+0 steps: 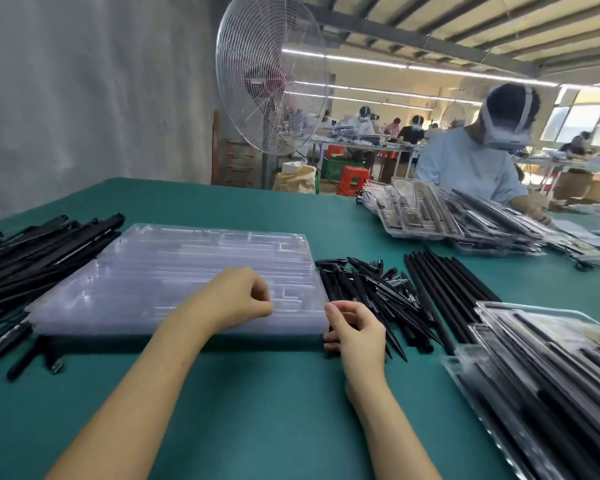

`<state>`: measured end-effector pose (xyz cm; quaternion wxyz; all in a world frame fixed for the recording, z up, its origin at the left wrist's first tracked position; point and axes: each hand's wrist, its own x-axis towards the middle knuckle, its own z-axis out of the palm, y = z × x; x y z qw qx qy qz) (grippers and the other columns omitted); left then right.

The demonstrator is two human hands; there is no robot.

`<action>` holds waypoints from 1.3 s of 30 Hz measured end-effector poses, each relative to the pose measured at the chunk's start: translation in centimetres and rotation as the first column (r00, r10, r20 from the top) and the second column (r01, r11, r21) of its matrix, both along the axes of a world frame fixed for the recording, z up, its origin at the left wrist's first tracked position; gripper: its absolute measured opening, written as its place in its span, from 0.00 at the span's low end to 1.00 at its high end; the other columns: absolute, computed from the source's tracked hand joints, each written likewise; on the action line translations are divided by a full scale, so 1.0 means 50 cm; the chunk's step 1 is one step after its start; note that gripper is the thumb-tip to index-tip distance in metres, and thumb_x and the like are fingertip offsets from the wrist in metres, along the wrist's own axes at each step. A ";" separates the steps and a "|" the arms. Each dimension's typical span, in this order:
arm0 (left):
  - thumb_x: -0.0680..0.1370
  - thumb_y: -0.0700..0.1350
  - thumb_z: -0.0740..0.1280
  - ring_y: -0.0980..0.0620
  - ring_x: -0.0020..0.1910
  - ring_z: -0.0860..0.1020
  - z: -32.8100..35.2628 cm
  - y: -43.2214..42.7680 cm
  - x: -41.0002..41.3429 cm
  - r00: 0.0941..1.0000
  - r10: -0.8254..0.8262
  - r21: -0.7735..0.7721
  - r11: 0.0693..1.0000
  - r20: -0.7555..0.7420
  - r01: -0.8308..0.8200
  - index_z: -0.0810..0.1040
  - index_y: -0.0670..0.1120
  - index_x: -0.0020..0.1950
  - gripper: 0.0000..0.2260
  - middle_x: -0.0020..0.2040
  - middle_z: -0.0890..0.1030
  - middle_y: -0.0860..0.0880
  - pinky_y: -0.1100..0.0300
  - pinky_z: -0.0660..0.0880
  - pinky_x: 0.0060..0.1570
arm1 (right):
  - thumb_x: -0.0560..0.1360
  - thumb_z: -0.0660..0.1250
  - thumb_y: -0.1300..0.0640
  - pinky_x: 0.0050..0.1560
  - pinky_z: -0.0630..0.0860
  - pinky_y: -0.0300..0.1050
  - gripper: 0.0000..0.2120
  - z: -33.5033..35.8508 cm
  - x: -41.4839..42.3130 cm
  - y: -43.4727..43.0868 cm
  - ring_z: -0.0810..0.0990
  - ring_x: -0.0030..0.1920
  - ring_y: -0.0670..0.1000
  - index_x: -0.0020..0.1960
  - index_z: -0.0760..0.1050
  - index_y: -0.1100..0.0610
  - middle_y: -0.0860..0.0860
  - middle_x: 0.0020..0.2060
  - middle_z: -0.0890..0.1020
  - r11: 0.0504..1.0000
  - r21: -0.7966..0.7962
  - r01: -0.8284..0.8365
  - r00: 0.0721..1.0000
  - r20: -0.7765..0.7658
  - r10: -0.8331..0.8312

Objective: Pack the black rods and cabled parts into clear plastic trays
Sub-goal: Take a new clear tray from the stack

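Observation:
A stack of clear plastic trays [174, 271] lies on the green table in front of me. My left hand [236, 296] rests on the stack's near part with its fingers curled, and I see nothing between them. My right hand [354, 327] grips the stack's near right corner, thumb on top and fingers under the edge. Long black rods [42, 251] are piled to the left of the trays. Short pointed black parts [368, 285] lie heaped just right of the stack, with more long rods [444, 282] beyond them.
Packed clear trays [551, 375] are stacked at the near right. Another person [471, 161] works across the table behind a pile of filled trays [447, 216]. A large standing fan [271, 74] rises behind the table's far edge. Loose black parts [32, 358] lie at the near left.

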<state>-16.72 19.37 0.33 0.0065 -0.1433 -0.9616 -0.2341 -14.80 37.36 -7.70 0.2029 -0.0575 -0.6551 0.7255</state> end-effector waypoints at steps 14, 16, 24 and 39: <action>0.74 0.46 0.65 0.55 0.37 0.75 -0.006 0.004 -0.004 0.999 -0.021 -0.032 0.999 0.040 0.022 0.77 0.49 0.38 0.06 0.40 0.80 0.52 0.60 0.71 0.37 | 0.75 0.68 0.61 0.27 0.74 0.37 0.05 -0.004 -0.002 0.003 0.74 0.25 0.44 0.41 0.76 0.55 0.53 0.34 0.76 1.000 0.015 -0.020 1.000 0.008 0.020; 0.74 0.46 0.65 0.53 0.39 0.76 -0.005 0.007 -0.004 0.999 -0.017 -0.053 0.998 0.033 0.019 0.78 0.48 0.39 0.05 0.41 0.80 0.52 0.60 0.72 0.39 | 0.75 0.68 0.61 0.26 0.74 0.37 0.05 -0.005 -0.002 0.003 0.74 0.24 0.44 0.41 0.76 0.55 0.53 0.34 0.76 1.000 0.012 -0.020 1.000 0.009 0.020; 0.76 0.49 0.65 0.60 0.39 0.74 -0.006 0.023 0.003 0.994 -0.107 -0.074 0.992 -0.013 0.106 0.76 0.51 0.40 0.06 0.42 0.78 0.56 0.63 0.71 0.38 | 0.75 0.68 0.61 0.26 0.74 0.37 0.04 -0.005 -0.004 0.002 0.73 0.24 0.43 0.41 0.76 0.55 0.53 0.34 0.76 1.000 0.009 -0.023 1.000 0.008 0.023; 0.74 0.46 0.66 0.51 0.45 0.78 -0.011 0.045 0.009 0.999 0.025 -0.012 1.000 -0.037 -0.026 0.79 0.47 0.40 0.05 0.44 0.81 0.51 0.60 0.72 0.40 | 0.74 0.69 0.59 0.27 0.74 0.37 0.04 -0.003 -0.004 0.005 0.74 0.24 0.45 0.41 0.76 0.57 0.53 0.33 0.76 1.000 -0.002 -0.031 0.998 0.051 0.031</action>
